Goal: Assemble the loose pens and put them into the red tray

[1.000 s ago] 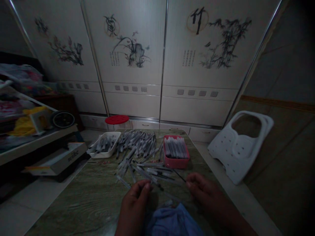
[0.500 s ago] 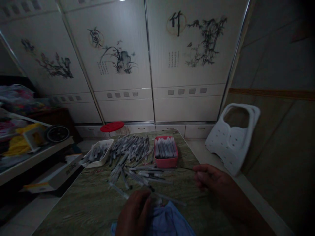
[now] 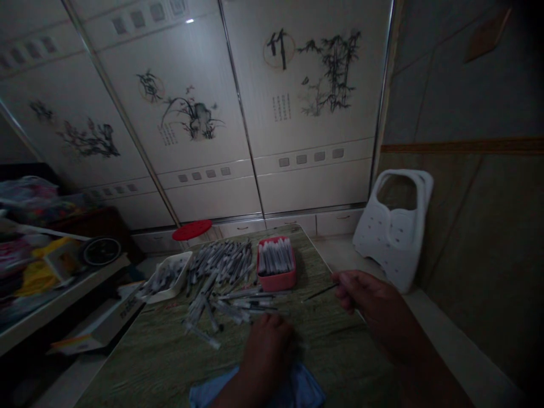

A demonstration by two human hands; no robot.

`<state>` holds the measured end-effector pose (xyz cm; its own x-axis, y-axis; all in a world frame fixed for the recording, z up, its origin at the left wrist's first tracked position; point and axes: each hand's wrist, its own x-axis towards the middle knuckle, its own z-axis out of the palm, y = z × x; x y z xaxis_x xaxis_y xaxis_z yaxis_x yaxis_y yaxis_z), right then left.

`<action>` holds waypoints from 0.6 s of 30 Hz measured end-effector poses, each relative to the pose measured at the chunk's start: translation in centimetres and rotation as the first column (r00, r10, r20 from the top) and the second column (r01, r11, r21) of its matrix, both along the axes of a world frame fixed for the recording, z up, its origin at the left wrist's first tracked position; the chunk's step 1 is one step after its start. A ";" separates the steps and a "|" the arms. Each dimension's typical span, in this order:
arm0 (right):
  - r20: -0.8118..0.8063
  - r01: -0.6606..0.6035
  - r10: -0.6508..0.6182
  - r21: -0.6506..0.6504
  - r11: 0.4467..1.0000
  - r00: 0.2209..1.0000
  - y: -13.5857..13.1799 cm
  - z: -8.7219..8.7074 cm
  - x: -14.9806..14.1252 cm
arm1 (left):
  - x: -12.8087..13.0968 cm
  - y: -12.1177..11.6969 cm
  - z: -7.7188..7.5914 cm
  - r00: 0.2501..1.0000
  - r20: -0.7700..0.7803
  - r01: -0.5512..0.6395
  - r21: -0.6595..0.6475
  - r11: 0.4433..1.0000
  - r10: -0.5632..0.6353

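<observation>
The right hand's thumb and fingertips are pinched together on one end of a thin dark stick [image 3: 319, 292], perhaps a pen refill. Its free end points left, over the table in front of the pink box; whether the tip touches the tabletop, I cannot tell. The right hand [image 3: 366, 297] itself hangs over the table's right edge.

The left hand [image 3: 267, 347] is turned back-up, its fingers curled down just short of the loose pens [image 3: 206, 309]. Whether those fingers are closed on anything is hidden. Beneath its wrist lies a blue cloth [image 3: 212, 391].

The step in hand looks like handling a single stick with the right hand while the left works low at the table. The next move seems to call for a firm pinch and careful aim, since the stick is so slender.

Farther out, the loose pens run up to a thick pile [image 3: 223, 258]. To its left a white tray [image 3: 168, 296] holds more pens, jumbled; to its right the pink box [image 3: 277, 282] holds pens packed side by side. All rest on the green-brown table [image 3: 148, 357]. Beyond stand a red stool [image 3: 192, 229] and pale cabinet doors [image 3: 204, 192].
</observation>
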<state>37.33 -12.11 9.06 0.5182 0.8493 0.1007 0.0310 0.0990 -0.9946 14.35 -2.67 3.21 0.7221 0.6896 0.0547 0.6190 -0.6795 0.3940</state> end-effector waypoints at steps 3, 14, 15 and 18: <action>-0.010 0.007 -0.007 0.013 1.000 1.000 -0.1 0.2 -0.1 | 0.9 0.2 -0.2 0.999 0.031 0.025 -0.005 1.000 -0.025; -0.071 0.015 -0.013 0.034 0.999 0.997 0.2 0.1 -1.2 | -2.1 1.1 2.0 0.657 0.604 -0.209 -0.429 0.879 0.451; -0.080 -0.003 0.006 0.034 0.999 0.997 0.4 0.1 -1.6 | -2.7 1.0 2.3 0.555 0.624 -0.182 -0.555 0.812 0.550; -0.099 -0.075 0.079 0.039 0.996 0.992 0.8 -0.1 -3.1 | -4.6 0.5 2.7 0.341 0.559 -0.082 -0.783 0.616 0.756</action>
<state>34.27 -11.28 8.94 0.4606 0.8838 0.0824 -0.0777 0.1326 -0.9881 9.80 -2.20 5.89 0.1385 0.9828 -0.1219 -0.1023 0.1366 0.9853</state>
